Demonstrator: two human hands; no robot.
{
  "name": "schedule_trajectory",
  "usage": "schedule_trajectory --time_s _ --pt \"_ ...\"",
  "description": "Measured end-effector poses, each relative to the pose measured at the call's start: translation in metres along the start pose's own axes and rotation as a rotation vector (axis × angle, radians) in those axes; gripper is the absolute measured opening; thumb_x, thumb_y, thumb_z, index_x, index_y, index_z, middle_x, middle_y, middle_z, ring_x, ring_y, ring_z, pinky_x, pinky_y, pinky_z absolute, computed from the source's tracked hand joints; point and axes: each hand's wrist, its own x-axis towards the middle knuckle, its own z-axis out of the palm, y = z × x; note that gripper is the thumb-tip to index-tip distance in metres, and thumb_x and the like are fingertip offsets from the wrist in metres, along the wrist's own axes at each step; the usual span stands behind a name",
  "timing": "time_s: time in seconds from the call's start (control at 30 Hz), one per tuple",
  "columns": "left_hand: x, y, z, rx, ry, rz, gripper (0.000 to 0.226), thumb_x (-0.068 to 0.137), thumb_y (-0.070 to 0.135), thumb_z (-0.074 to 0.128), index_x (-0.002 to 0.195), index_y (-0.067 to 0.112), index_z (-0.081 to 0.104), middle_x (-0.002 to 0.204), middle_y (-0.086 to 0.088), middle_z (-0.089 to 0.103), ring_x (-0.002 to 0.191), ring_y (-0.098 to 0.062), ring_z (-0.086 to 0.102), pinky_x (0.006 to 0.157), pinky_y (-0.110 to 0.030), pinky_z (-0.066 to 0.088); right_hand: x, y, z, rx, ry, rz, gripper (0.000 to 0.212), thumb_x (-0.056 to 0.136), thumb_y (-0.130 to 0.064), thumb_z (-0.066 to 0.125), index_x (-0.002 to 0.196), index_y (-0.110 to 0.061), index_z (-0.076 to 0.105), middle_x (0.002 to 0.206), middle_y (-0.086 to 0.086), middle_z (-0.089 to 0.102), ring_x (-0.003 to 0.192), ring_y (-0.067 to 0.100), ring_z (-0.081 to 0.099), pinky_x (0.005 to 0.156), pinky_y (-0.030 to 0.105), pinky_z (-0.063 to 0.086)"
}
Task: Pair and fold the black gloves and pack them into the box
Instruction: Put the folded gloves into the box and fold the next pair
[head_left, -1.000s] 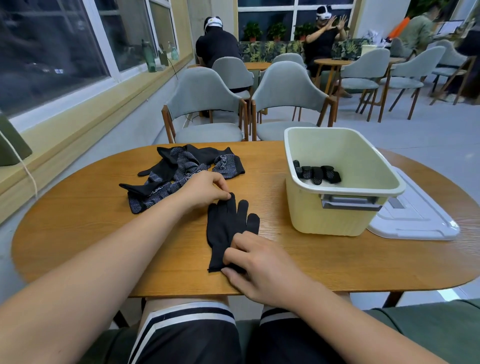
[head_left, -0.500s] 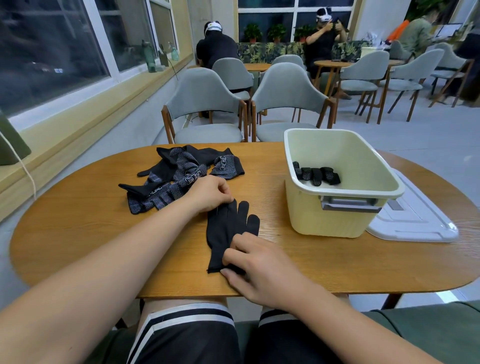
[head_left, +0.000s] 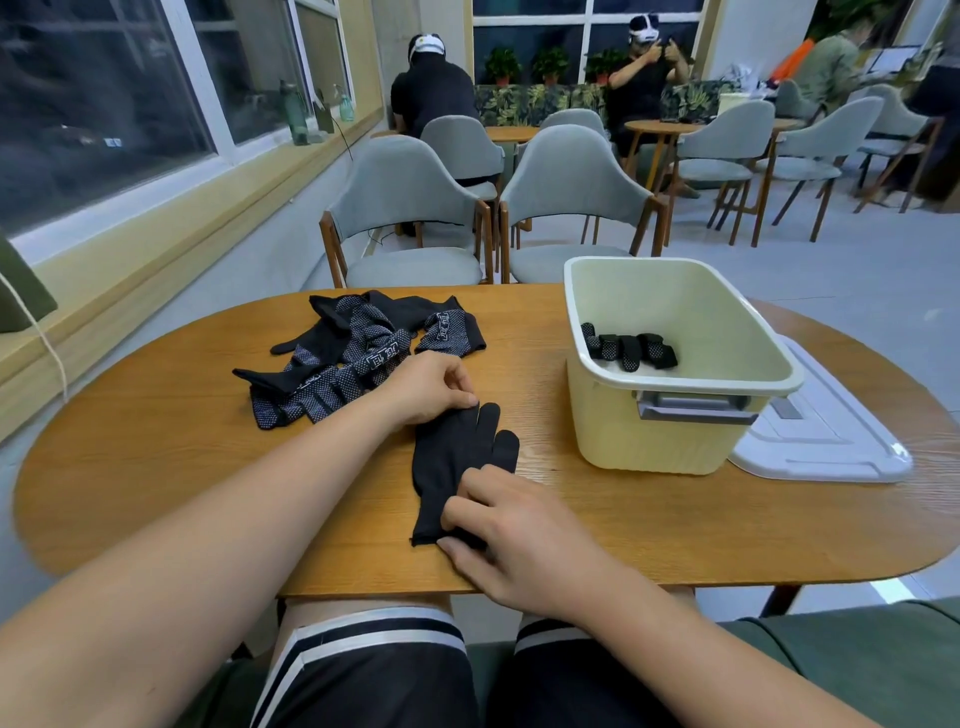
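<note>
Wooden bench (head_left: 156, 467): left hand (head_left: 431, 387) pinches glove (head_left: 452, 467) fingertips; right hand (head_left: 514, 535) grips its cuff; box (head_left: 670, 415) alongside.

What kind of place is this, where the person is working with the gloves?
Probably a café-style lounge or shared room: several small round tables with matching grey chairs, a long window, and potted plants at the back.
</note>
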Motion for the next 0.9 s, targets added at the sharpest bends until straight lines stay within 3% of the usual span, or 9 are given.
schedule_trajectory --time_s 0.17,0.37,0.63,0.73,0.9 --pt "-0.007 0.003 0.001 0.022 0.077 0.060 0.025 0.089 0.034 0.087 0.108 0.029 0.072 0.100 0.010 0.072 0.092 -0.008 0.066 0.084 -0.029 0.051 -0.001 0.002 0.003 -0.005 0.020 0.002 0.022 0.107 -0.041 0.056 0.097 -0.021 0.055 0.099 -0.006 0.048 0.089 0.016 0.045 0.071 0.039 0.046" --pt "-0.033 0.002 -0.003 0.035 0.136 0.195 0.014 0.097 0.035 0.077 0.110 0.033 0.073 0.104 0.012 0.068 0.095 -0.008 0.065 0.091 -0.035 0.055 -0.003 0.004 0.004 0.059 0.082 0.027 0.025 0.107 -0.042 0.058 0.101 -0.019 0.063 0.097 -0.005 0.050 0.089 0.016 0.048 0.072 0.035 0.045" --pt "-0.096 -0.021 0.000 0.075 0.121 0.328 0.014 0.099 0.038 0.073 0.113 0.037 0.075 0.113 0.020 0.063 0.110 -0.003 0.060 0.101 -0.039 0.051 0.000 0.025 0.006 0.217 0.272 0.321 0.008 0.105 -0.025 0.061 0.103 -0.020 0.067 0.101 -0.007 0.059 0.097 0.017 0.058 0.083 0.043 0.052" --pt "-0.116 -0.026 0.008 0.100 0.065 0.377 0.024 0.100 0.049 0.068 0.123 0.044 0.073 0.122 0.024 0.060 0.121 -0.001 0.054 0.108 -0.040 0.047 0.000 0.035 0.007 0.153 0.238 0.424 0.010 0.103 -0.028 0.063 0.110 -0.025 0.070 0.108 -0.010 0.061 0.104 0.016 0.058 0.091 0.044 0.052" --pt "-0.135 -0.030 0.012 0.254 -0.023 0.343 0.051 0.099 0.071 0.051 0.147 0.055 0.056 0.152 0.030 0.045 0.145 0.003 0.034 0.118 -0.046 0.033 -0.001 0.035 -0.002 -0.019 0.062 0.427 0.032 0.106 -0.046 0.053 0.124 -0.028 0.074 0.127 -0.013 0.068 0.118 0.014 0.060 0.102 0.039 0.047"
